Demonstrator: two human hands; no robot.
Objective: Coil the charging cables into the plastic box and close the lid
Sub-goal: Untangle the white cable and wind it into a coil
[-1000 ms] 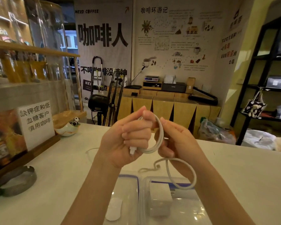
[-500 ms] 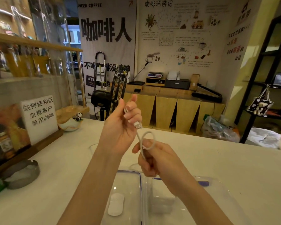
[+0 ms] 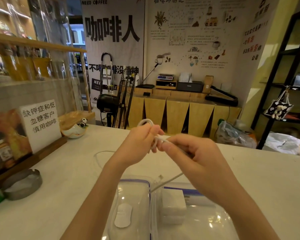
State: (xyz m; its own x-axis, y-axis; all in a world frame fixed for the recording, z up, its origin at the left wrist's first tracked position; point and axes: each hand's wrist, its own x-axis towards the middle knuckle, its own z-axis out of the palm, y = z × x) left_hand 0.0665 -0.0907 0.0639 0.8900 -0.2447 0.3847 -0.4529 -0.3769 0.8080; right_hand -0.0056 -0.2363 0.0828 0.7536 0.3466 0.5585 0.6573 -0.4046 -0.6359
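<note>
White charging cable (image 3: 146,122) held in the air above the counter, between both hands, bunched into small loops. Left hand (image 3: 139,144) has its fingers curled around the coiled part, a loop sticking up above the knuckles. Right hand (image 3: 196,153) pinches a strand of the same cable between thumb and fingertips, just beside the left hand, the two nearly touching. A loose length of cable drops from under the right hand and runs down to the near edge of the plastic box (image 3: 204,222), which sits on the counter directly below the hands, open. Inside the box, a white charger block (image 3: 173,203). The clear lid (image 3: 133,193) lies flat just left of the box, touching it, with a white oval patch on it. Another thin cable (image 3: 100,154) lies in a loose curve on the white counter (image 3: 68,170) beyond the lid. Far left: a metal ashtray (image 3: 22,185) near the counter edge, a printed sign (image 3: 40,122) in a wooden stand, and a small bowl (image 3: 74,131) with a panda figure. Motion blur over the fingers; exact number of loops cannot be told.
</note>
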